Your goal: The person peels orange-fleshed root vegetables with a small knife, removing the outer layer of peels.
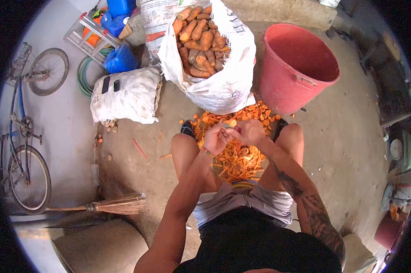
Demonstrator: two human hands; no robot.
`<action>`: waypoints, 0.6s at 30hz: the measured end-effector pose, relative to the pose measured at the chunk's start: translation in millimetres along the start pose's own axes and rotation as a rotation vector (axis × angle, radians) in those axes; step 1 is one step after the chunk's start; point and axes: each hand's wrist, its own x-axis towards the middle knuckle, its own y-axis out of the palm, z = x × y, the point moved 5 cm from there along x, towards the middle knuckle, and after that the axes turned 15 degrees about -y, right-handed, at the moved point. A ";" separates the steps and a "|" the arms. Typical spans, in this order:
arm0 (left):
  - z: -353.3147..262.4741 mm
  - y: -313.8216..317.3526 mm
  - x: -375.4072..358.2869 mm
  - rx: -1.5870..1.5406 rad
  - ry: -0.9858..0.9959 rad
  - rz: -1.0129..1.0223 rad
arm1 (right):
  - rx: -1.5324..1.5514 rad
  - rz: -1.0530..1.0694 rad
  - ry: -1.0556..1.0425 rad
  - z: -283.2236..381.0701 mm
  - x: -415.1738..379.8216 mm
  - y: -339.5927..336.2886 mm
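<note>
Carrot piece [232, 123], small & orange, sits between both hands, held up over the floor btwn the person's knees, just in front of the sack. Left hand [216, 139] is curled round the near end of it, fingers closed on it. Right hand [251, 132] is clenched at the other side, touching the carrot piece; whether it also grips a blade or peeler can't tell, too small.

Directly under the hands: pile of carrot peelings [235, 154], orange, spread on the concrete btwn the feet & up toward the sack. Both forearms reach down from the bottom of view; right forearm is tattooed, left wrist has a thin band.

Just beyond the hands, white sack [223, 86], open-topped, full of whole carrots [198, 41]. Right of it, touching or nearly so, red bucket [296, 68], upright, inside not clear. Left of the sack, a 2nd white bag [123, 95], closed, lying on the floor.

Further left: broom [114, 204] lying flat, bicycle [25, 150] along the wall, green hose [85, 75] coiled, blue containers [119, 59] near it.
</note>
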 end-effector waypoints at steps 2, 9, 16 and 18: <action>-3.6 27.4 -14.4 0.039 0.028 -0.076 | -0.057 0.001 -0.002 0.8 -1.4 1.5; -15.3 17.4 -23.7 0.555 -0.035 -0.275 | 0.383 0.076 0.194 -14.6 -7.1 4.2; -141.7 109.0 -48.6 0.848 0.496 -0.453 | 0.906 -0.778 0.388 -84.5 -16.4 -93.0; -184.0 124.3 -26.1 0.881 0.575 -0.397 | 0.850 -0.639 0.494 -87.3 -18.2 -77.7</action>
